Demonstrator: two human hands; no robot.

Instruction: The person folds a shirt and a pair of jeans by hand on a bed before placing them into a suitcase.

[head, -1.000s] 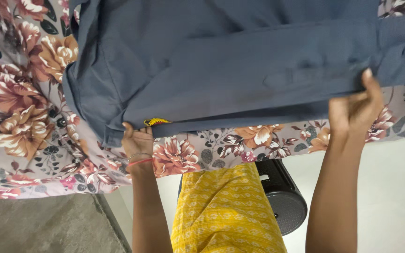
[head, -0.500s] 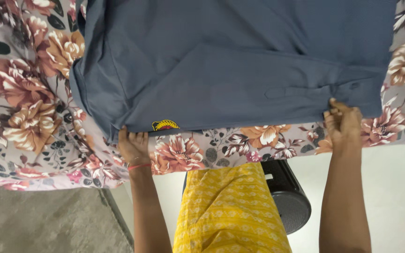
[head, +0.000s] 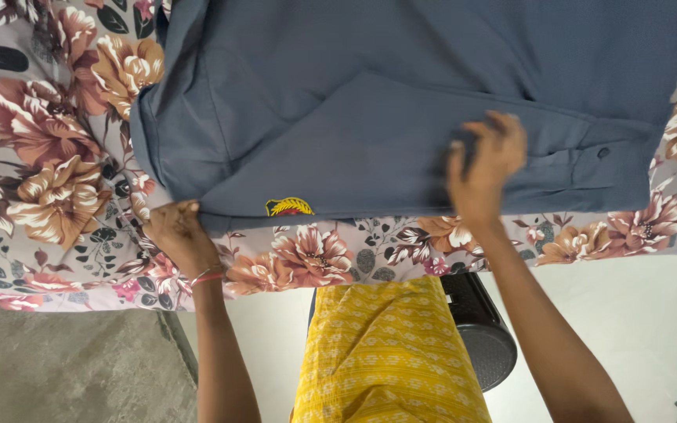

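Item: blue-grey shirt [head: 401,117], laid flat on a bed covered by a floral bedsheet [head: 48,180]; a small yellow-and-red embroidered badge [head: 289,207] sits at its near edge.

Long axis: the folded sleeve [head: 464,149] runs side to side across the view, its buttoned cuff [head: 609,168] beyond the right grip, toward the far right end.

Left hand [head: 178,235]: fingers pressed together, pinching the shirt's near corner where cloth meets sheet; a red and metal bangle [head: 207,276] on the wrist. The badge lies just to the right of this grip.

Right hand [head: 483,168]: fingers spread and resting flat on the sleeve, not pinching; slightly blurred. This hand is the nearer one to the cuff; the left is well apart from it.

Also present: yellow patterned garment [head: 389,360] worn by the person, black round bin [head: 476,337] beside it on the pale floor [head: 636,313].
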